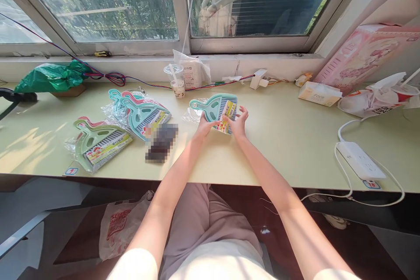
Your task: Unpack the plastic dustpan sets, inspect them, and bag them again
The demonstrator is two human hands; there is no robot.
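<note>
At the far left, a green plastic bag (52, 76) is lying on the pale desk (278, 153). Nearer the middle, 2 stacks of wrapped dustpans are sitting just beside each other, a green-topped stack (88, 142) and a teal-topped stack (139, 111), with a blurred-out dark item (162, 143) lying close to the second. A cup with a straw (178, 85) is standing behind, near the held teal dustpan-and-brush set (213, 106). The left hand (203, 127) is pinching that set's lower left edge, thumb in front, its other fingers probably supporting behind, though they are mostly hidden. The right hand (239, 124) is spreading its fingers beside the right edge while its thumb is pressing on the label (226, 116). The set could be twisting out of the left pinch if the right thumb were pushing off-centre, and the loose clear wrapper (193, 116) could be catching or slipping. A wide leftward swing could be knocking the cup. Farther right, a white power strip (361, 161) is resting near the desk's front edge, its cable looping over.
</note>
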